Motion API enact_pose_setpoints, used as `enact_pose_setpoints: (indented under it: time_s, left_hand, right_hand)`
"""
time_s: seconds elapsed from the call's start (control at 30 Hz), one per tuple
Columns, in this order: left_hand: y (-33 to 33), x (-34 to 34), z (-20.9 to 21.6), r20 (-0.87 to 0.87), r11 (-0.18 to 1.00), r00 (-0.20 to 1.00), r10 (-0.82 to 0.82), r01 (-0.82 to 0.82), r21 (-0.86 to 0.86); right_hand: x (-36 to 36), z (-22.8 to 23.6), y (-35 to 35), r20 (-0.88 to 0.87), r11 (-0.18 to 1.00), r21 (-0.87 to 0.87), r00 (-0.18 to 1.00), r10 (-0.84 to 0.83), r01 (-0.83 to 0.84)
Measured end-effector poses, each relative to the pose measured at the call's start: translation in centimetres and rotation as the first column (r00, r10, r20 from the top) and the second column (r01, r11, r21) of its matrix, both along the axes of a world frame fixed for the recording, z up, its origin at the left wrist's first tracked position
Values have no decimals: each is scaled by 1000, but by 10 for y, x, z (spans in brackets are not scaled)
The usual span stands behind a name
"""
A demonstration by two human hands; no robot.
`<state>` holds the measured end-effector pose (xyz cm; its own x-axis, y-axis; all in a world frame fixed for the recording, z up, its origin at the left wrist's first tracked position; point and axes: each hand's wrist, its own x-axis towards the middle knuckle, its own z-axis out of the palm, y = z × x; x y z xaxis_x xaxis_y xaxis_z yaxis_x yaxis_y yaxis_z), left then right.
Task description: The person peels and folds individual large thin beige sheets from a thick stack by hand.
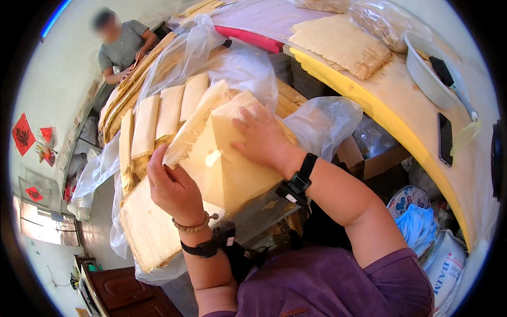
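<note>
One thin yellowish sheet (pixel 240 182), atop the pale stack (pixel 150 224); judged light, limp and tear-prone, best taken by broad edges; left hand (pixel 177 190) over the stack, fingers curled at the ragged flap (pixel 196 127), clamping indeterminable; right hand (pixel 266 141) atop the stack, fingers spread.

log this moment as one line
left hand: holds ragged sheet edge | right hand: spread on tan sheet | nearby: folded sheet bundles

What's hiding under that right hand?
The right hand lies on a thin yellowish sheet. Pale tan sheets show past its lower left edge. The palm hides the spot beneath it, and whatever the sheet covers can't be seen.
</note>
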<state>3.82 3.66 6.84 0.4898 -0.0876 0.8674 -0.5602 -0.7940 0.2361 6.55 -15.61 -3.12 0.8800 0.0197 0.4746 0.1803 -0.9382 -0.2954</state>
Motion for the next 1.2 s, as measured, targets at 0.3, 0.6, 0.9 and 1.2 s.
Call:
enact_pose_setpoints:
  time_s: [0.3,0.6,0.9,1.2]
  left_hand:
    - [13,8,-31,-175,964,982,-77,28,-264]
    - [12,4,-37,-148,896,955,-259,180,-406]
    - [17,2,-35,-219,899,923,-317,219,-378]
    - [30,18,-32,-197,878,932,-305,195,-437]
  right_hand:
    - [-14,28,10,37,954,58,955,293,-295]
    - [-22,16,34,-234,972,94,944,232,-215]
    - [-15,5,43,-82,971,204,987,141,-122]
    - [-23,0,45,15,968,212,991,134,-135]
